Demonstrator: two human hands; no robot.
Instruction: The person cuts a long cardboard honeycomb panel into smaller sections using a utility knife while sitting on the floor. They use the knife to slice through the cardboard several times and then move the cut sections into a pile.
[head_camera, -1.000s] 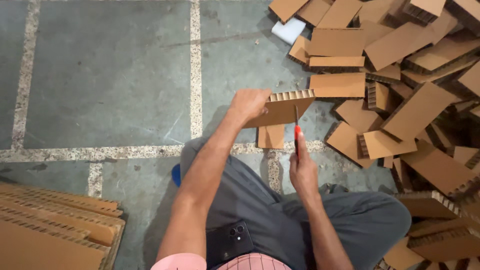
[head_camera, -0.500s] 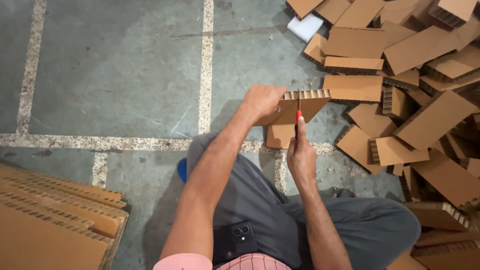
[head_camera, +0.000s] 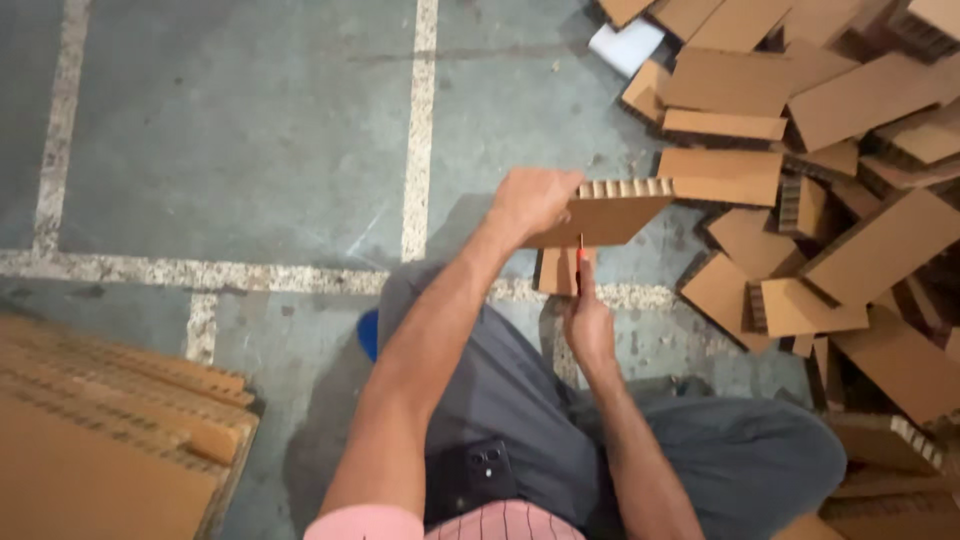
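Observation:
My left hand (head_camera: 532, 201) grips the left end of a thick honeycomb cardboard piece (head_camera: 612, 212), held up in front of me with its ribbed top edge showing. My right hand (head_camera: 587, 322) sits just below it, shut on a red-handled cutter (head_camera: 580, 262) whose tip points up against the piece's lower edge. A smaller cardboard scrap (head_camera: 556, 272) lies on the floor behind the cutter.
A heap of cut cardboard blocks (head_camera: 800, 180) covers the floor to the right. Stacked cardboard sheets (head_camera: 110, 430) lie at the lower left. White painted lines (head_camera: 420, 130) cross the grey concrete floor. A dark phone (head_camera: 483, 466) rests on my lap.
The cutter has moved up to the lower edge of the held cardboard piece; my right hand rose with it. The left hand keeps its grip.

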